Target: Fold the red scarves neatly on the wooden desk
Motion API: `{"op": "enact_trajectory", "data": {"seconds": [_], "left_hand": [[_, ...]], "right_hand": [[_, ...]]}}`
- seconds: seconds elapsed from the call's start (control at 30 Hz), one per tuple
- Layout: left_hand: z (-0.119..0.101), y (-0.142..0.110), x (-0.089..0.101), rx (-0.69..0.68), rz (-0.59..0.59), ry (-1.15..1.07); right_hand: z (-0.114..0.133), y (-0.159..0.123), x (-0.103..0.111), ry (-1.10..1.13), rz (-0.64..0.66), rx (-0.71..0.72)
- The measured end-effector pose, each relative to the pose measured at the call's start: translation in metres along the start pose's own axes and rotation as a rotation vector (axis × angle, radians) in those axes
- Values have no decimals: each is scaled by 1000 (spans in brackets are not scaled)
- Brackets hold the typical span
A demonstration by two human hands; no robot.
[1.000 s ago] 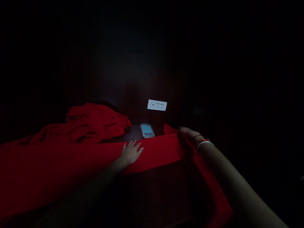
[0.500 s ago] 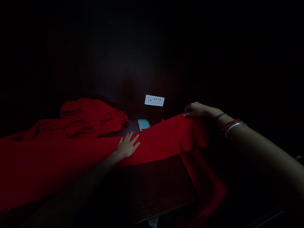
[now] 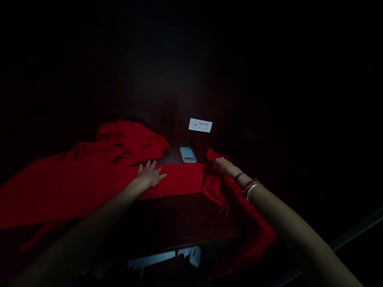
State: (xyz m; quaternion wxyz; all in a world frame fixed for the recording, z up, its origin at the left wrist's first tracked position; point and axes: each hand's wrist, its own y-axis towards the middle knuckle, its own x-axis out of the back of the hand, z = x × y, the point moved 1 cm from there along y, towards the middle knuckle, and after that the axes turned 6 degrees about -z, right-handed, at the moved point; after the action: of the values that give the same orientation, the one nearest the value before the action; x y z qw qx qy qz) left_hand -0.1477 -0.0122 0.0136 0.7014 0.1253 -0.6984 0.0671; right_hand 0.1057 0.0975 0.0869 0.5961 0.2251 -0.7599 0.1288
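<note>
A long red scarf (image 3: 182, 179) lies flattened in a band across a dark wooden tabletop (image 3: 179, 219). My left hand (image 3: 150, 175) rests on it palm down, fingers spread. Farther right, my right hand (image 3: 223, 164) has its fingers closed on the gathered cloth near the right end, with a bracelet and a silver bangle on the wrist. Fringe hangs just below that hand, and more red cloth drops past the table's right edge. At the back left, a crumpled heap of red fringed cloth (image 3: 131, 139) sits; whether it joins the band I cannot tell.
A phone with a light blue, blurred screen (image 3: 188, 154) lies behind the scarf. On the dark wall above is a white socket plate (image 3: 200, 125). Under the table's front edge, pale objects (image 3: 195, 256) show dimly. The surroundings are very dark.
My right hand lifted the scarf's right part up and outward, then came back down and left, bunching that end. My left hand stayed flat on the cloth and shifted slightly left.
</note>
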Motion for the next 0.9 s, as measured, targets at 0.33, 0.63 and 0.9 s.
{"op": "enact_trajectory", "data": {"seconds": [0.33,0.63,0.9], "left_hand": [[17,-6,-13,108,112,-87],[48,-9,-11,-33,165,-73],[26,-24,-11,-87,32,-37]], "right_hand": [[119,-20,-32,498,-179,442],[97,-22,-64,427,71,266],[111,-33,-53,447,10,417]]}}
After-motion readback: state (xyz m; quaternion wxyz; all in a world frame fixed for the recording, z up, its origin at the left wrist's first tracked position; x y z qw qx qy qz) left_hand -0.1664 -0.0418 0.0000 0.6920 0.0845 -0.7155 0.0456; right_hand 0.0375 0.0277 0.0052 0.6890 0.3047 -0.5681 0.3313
